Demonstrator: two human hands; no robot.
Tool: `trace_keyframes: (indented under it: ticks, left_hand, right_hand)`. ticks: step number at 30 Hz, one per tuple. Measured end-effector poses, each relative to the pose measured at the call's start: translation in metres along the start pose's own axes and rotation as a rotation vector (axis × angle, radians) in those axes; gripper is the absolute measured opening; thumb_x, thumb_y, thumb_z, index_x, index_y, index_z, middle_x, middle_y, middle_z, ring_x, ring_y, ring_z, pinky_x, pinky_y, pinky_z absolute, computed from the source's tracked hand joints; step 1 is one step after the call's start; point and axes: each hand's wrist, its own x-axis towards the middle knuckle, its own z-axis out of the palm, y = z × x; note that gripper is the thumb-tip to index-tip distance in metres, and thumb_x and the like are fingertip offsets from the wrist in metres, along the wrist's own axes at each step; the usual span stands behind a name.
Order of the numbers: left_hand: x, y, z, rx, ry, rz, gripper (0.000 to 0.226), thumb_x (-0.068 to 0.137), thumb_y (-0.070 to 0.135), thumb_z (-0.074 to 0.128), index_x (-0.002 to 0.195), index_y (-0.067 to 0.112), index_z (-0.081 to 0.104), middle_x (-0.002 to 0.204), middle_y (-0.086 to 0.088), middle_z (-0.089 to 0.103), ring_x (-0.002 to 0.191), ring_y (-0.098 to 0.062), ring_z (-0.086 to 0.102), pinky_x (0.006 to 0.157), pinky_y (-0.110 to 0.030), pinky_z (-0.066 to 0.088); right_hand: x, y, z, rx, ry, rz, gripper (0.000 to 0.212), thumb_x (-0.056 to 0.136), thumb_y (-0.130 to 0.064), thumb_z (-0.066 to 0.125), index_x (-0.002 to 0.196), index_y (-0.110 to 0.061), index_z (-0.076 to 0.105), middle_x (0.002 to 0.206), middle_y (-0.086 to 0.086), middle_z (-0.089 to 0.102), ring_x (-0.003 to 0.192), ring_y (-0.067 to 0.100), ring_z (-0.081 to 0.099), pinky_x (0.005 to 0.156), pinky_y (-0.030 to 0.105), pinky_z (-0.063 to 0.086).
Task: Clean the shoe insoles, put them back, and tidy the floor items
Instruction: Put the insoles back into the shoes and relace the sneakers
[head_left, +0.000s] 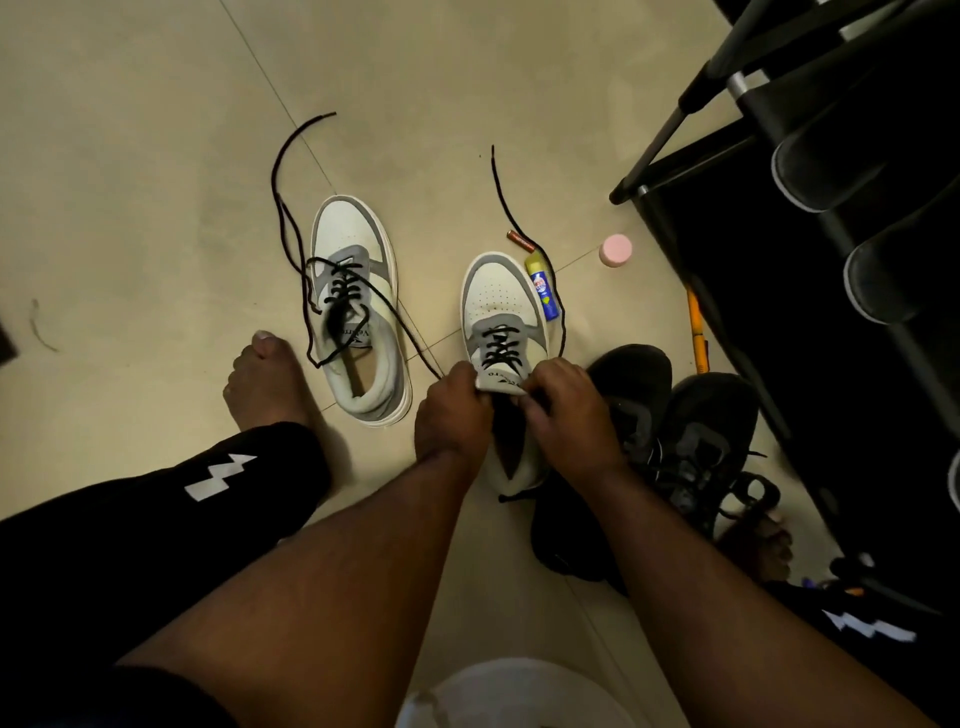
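Both hands meet at the tongue of the near white sneaker (506, 332), which stands on the tiled floor (130, 156) with its toe pointing to twelve o'clock. The left hand (453, 410) curls its fingers round the tongue's left edge at about nine o'clock of the shoe's opening. The right hand (569, 410) pinches the tongue's right corner at about three o'clock. The tongue lies between the two sets of fingertips, and the dark opening of the shoe sits just below them, at six o'clock. Whether an insole is inside cannot be told.

At the far left a bare foot (265, 379) rests on the floor beside a black trouser leg (171, 499) with a white zigzag mark. Just to its right, at nine o'clock from the hands, the other white sneaker (358, 306) lies with its black lace (291, 208) loose and trailing away toward eleven o'clock. A tan lining shows inside its opening.

At one o'clock from the held shoe a small battery (521, 240), a yellow-and-blue tube (544, 291) and a pink-capped jar (616, 250) lie on the floor; the tube touches the shoe's right side, and a second lace runs across it. An orange pen (696, 332) lies further right.

At four o'clock from the hands a pair of black sneakers (696, 447) crowds against the held shoe. A black shoe rack (810, 197) fills the right edge, with dark shoes on its shelves.
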Motion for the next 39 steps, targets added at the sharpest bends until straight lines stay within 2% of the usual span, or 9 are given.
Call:
trace_keyframes:
  ticks: [4, 8, 12, 14, 18, 25, 29, 33, 39]
  left_hand:
    - [0.007, -0.009, -0.011, 0.139, -0.087, 0.188, 0.027, 0.092, 0.043, 0.053, 0.098, 0.017, 0.059, 0.097, -0.007, 0.066, 0.088, -0.031, 0.061, 0.064, -0.032, 0.039]
    - [0.016, -0.016, -0.031, -0.036, -0.065, 0.394, 0.033, 0.076, 0.036, 0.052, 0.103, 0.022, 0.066, 0.100, 0.005, 0.066, 0.082, -0.014, 0.059, 0.070, -0.027, 0.045]
    - [0.052, -0.003, -0.020, -0.184, -0.081, 0.368, 0.018, 0.085, 0.015, 0.056, 0.097, 0.015, 0.069, 0.100, -0.001, 0.069, 0.085, -0.017, 0.061, 0.075, -0.023, 0.046]
    - [0.065, -0.001, -0.009, -0.133, -0.149, 0.386, 0.014, 0.089, 0.007, 0.058, 0.096, 0.013, 0.068, 0.098, -0.004, 0.067, 0.089, -0.019, 0.060, 0.070, -0.016, 0.043]
    - [0.076, -0.008, -0.003, -0.111, -0.156, 0.441, 0.010, 0.087, 0.004, 0.059, 0.089, 0.011, 0.066, 0.094, -0.007, 0.063, 0.088, -0.019, 0.054, 0.077, -0.031, 0.043]
    - [0.084, -0.012, -0.001, -0.029, -0.180, 0.590, 0.015, 0.086, 0.010, 0.045, 0.088, 0.007, 0.060, 0.087, -0.005, 0.052, 0.083, -0.021, 0.047, 0.074, -0.036, 0.039]
    - [0.077, -0.015, 0.002, -0.167, -0.108, 0.550, 0.012, 0.082, 0.008, 0.042, 0.079, 0.016, 0.050, 0.081, -0.003, 0.051, 0.078, -0.017, 0.044, 0.069, -0.031, 0.034]
    - [0.064, -0.018, -0.002, -0.291, -0.128, 0.492, 0.005, 0.091, 0.004, 0.050, 0.089, 0.008, 0.052, 0.086, -0.002, 0.053, 0.073, -0.008, 0.044, 0.067, -0.021, 0.036]
    - [0.063, -0.024, 0.005, -0.145, -0.115, 0.559, 0.009, 0.088, 0.020, 0.050, 0.090, 0.017, 0.058, 0.089, -0.003, 0.057, 0.084, -0.021, 0.051, 0.070, -0.034, 0.041]
  right_hand:
    - [0.002, 0.009, -0.008, 0.073, -0.061, 0.015, 0.013, 0.087, -0.024, 0.067, 0.084, -0.015, 0.059, 0.087, -0.007, 0.054, 0.084, 0.009, 0.050, 0.071, 0.028, 0.046]
    - [0.019, 0.023, -0.027, 0.171, 0.006, 0.100, 0.011, 0.088, -0.022, 0.066, 0.093, -0.013, 0.069, 0.091, -0.003, 0.066, 0.089, 0.011, 0.058, 0.081, 0.033, 0.052]
    - [0.052, 0.026, -0.036, 0.052, -0.101, 0.048, 0.019, 0.089, -0.015, 0.066, 0.107, -0.012, 0.072, 0.106, 0.003, 0.070, 0.100, 0.013, 0.061, 0.089, 0.023, 0.049]
    - [0.065, 0.026, -0.036, -0.060, -0.230, -0.024, 0.022, 0.090, -0.018, 0.065, 0.111, -0.013, 0.071, 0.110, 0.005, 0.070, 0.105, 0.017, 0.062, 0.093, 0.031, 0.050]
    - [0.078, 0.026, -0.034, -0.221, -0.393, -0.151, 0.026, 0.093, -0.023, 0.062, 0.117, -0.016, 0.068, 0.115, 0.005, 0.068, 0.108, 0.020, 0.061, 0.094, 0.036, 0.050]
    - [0.080, 0.024, -0.023, -0.243, -0.362, -0.172, 0.011, 0.095, -0.018, 0.056, 0.102, -0.013, 0.062, 0.106, 0.007, 0.064, 0.099, 0.022, 0.057, 0.084, 0.042, 0.052]
    - [0.078, 0.021, -0.024, -0.213, -0.394, -0.120, 0.009, 0.095, -0.015, 0.051, 0.102, -0.012, 0.058, 0.107, 0.008, 0.062, 0.099, 0.024, 0.056, 0.085, 0.043, 0.050]
    - [0.073, 0.023, -0.028, -0.124, -0.378, -0.134, 0.011, 0.095, -0.020, 0.057, 0.103, -0.015, 0.061, 0.104, 0.003, 0.065, 0.097, 0.019, 0.059, 0.085, 0.040, 0.052]
    - [0.069, 0.024, -0.025, -0.167, -0.408, -0.156, 0.013, 0.095, -0.018, 0.055, 0.106, -0.016, 0.062, 0.107, 0.002, 0.062, 0.098, 0.017, 0.056, 0.087, 0.037, 0.051]
